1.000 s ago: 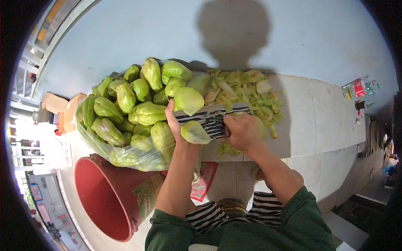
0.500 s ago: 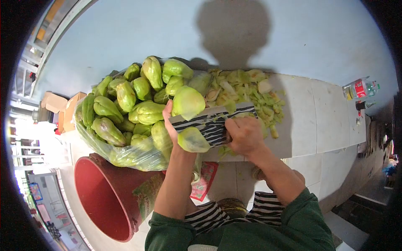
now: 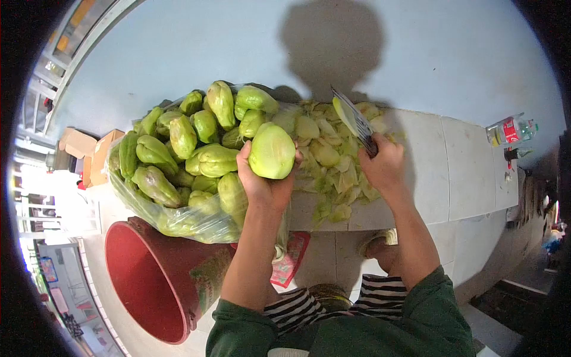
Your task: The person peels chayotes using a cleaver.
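Note:
My left hand (image 3: 266, 189) is wrapped round a green chayote (image 3: 271, 151), whose pale cut face is turned up. In my right hand (image 3: 383, 163) is the dark handle of a broad cleaver (image 3: 358, 122), its blade tilted up and away to the left. A pale green slice (image 3: 346, 116) clings to the blade. Below and behind the cleaver lies a heap of peel and slices (image 3: 326, 153) on the tiled ledge. Just left of my left hand, several whole chayotes (image 3: 156, 152) fill a clear plastic bag (image 3: 172, 223).
A red bucket (image 3: 143, 279) stands tilted below the bag at the left. Cardboard boxes (image 3: 102, 156) sit at the far left. A plastic bottle (image 3: 513, 128) lies on the right end of the tiled ledge (image 3: 428, 166), near the blue wall (image 3: 208, 41).
My right hand has lifted the cleaver up and right, away from my left hand. The chayote's cut face now shows whole, and a slice has come away with the blade.

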Tool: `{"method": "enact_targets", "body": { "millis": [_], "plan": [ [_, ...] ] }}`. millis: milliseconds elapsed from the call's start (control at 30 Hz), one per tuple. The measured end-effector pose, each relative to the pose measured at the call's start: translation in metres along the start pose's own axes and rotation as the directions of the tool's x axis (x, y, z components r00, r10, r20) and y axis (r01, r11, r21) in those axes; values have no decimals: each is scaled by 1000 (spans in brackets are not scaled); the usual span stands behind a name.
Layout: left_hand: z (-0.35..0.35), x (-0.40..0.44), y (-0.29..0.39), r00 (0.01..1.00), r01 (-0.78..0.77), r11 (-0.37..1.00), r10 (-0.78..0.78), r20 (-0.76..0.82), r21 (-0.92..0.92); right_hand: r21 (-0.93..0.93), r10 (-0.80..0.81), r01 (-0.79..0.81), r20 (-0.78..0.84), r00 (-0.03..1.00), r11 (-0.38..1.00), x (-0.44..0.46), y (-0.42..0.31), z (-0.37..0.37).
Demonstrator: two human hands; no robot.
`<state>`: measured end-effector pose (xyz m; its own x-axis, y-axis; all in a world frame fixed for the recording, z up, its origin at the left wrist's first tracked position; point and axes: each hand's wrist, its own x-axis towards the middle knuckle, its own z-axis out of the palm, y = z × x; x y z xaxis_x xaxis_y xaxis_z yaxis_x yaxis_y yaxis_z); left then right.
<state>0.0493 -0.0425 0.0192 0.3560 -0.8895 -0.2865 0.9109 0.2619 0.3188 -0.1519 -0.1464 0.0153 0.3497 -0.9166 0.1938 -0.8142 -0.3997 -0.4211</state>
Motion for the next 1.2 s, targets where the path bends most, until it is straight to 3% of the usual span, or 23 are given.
{"method": "enact_targets", "body": {
  "millis": [67, 167, 267, 333, 367, 433, 467, 533, 633, 700, 767, 900, 967, 1067, 1167, 1200],
  "plan": [
    [-1, 0, -1, 1000, 1, 1000, -1, 27, -1, 94, -27, 32, -53, 998, 995, -5, -3, 3],
    [0, -2, -5, 1000, -23, 999, 23, 5, -26, 224, -27, 28, -9, 1000, 974, -12, -6, 11],
    [2, -1, -6, 999, -24, 998, 27, 43, -63, 329, -132, 92, 101, 986, 940, -18, -11, 10],
    [7, 1, -10, 973, -187, 982, 188, -135, 23, 236, -471, 473, -68, 879, 849, -24, -11, 16],
    [-1, 1, -6, 999, -42, 996, 43, -18, 79, 236, -467, 469, -69, 882, 851, -26, -13, 16],
    [-10, 5, -1, 956, 110, 993, -118, 270, 47, 195, -621, 645, -174, 764, 739, -30, -27, 14],
    [-13, 4, -4, 956, 112, 993, -121, 268, 47, 196, -619, 643, -173, 766, 741, -32, -30, 16],
    [-2, -2, -10, 994, 84, 996, -85, 64, 17, 159, -671, 697, -188, 717, 699, -35, -35, 20],
    [4, -5, -12, 993, 96, 993, -91, 71, -73, 94, -691, 723, -232, 685, 685, -38, -42, 23],
    [3, -5, -13, 991, 88, 995, -82, 110, -51, 73, -712, 734, -195, 675, 676, -39, -43, 20],
    [3, -5, -13, 985, 48, 995, -61, 160, 83, 53, -732, 745, -156, 663, 665, -40, -43, 19],
    [-1, -9, -14, 981, 90, 990, -107, 159, 112, 30, -737, 746, -135, 662, 665, -42, -47, 19],
    [2, -7, -17, 985, 5, 987, -33, 168, 161, 29, -741, 750, -131, 659, 661, -43, -49, 19],
    [-1, -5, -17, 985, 14, 990, -38, 169, 143, 37, -754, 766, -148, 640, 642, -43, -49, 21],
    [-9, 0, -14, 993, 60, 998, -61, 97, 13, 39, -672, 681, -130, 729, 731, -40, -37, 31],
    [-8, 0, -16, 994, -61, 996, 55, 95, 61, 54, -623, 635, -153, 768, 770, -33, -31, 33]
  ]
}}
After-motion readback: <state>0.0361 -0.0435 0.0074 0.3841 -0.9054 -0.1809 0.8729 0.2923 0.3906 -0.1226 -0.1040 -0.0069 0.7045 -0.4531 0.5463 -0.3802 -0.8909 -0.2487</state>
